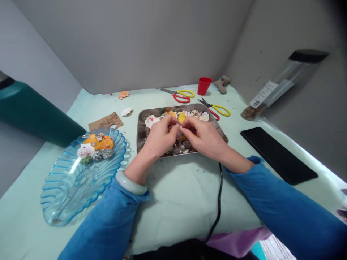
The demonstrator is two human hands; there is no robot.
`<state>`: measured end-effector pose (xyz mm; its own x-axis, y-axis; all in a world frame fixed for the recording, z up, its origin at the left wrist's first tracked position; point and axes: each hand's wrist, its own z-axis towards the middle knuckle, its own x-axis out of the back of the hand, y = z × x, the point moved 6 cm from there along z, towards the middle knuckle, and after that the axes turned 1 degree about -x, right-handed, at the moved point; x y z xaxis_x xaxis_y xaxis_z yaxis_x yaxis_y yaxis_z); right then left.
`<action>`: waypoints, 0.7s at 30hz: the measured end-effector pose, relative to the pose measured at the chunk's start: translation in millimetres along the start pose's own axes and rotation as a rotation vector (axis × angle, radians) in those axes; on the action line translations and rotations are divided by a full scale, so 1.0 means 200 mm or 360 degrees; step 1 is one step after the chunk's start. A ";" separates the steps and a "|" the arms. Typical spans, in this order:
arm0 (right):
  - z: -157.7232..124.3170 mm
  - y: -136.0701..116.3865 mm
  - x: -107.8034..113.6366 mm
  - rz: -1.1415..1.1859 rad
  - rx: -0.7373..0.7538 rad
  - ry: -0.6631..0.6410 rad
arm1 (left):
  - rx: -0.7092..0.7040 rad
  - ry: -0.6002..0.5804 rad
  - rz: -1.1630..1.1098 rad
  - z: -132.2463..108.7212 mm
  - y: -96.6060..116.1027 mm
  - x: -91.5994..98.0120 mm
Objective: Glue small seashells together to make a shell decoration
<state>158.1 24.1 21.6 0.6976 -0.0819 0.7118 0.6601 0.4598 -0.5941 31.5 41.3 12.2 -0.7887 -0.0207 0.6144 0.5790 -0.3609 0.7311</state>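
Note:
My left hand and my right hand meet over a metal tray full of seashells. Both hands are closed in a pinch, fingertips together around something small that my fingers mostly hide. Behind the fingers in the tray lie a white shell with a red mark, a yellow shell and several other shells. Darker, smaller shells fill the near side below my hands.
At left, a blue scalloped glass dish holds several shells; a green bottle leans beside it. Two pairs of scissors, a red cup, a black phone and a clear jar surround the tray. A black cable hangs toward me.

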 end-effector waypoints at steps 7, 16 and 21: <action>0.00 -0.01 0.00 0.0009 -0.0004 -0.0004 | -0.0004 0.0007 0.0022 0.00 0.00 0.00; 0.00 0.00 0.00 -0.0002 0.0017 0.0000 | -0.0038 0.0002 0.0079 -0.01 0.02 0.01; 0.00 0.00 0.00 -0.0017 0.0013 0.0003 | -0.0040 0.0000 0.0074 -0.01 0.02 0.01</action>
<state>157.7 23.9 21.4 0.6910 -0.0888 0.7174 0.6653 0.4662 -0.5831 32.4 38.5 15.8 -0.7612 -0.0379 0.6474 0.6095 -0.3827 0.6943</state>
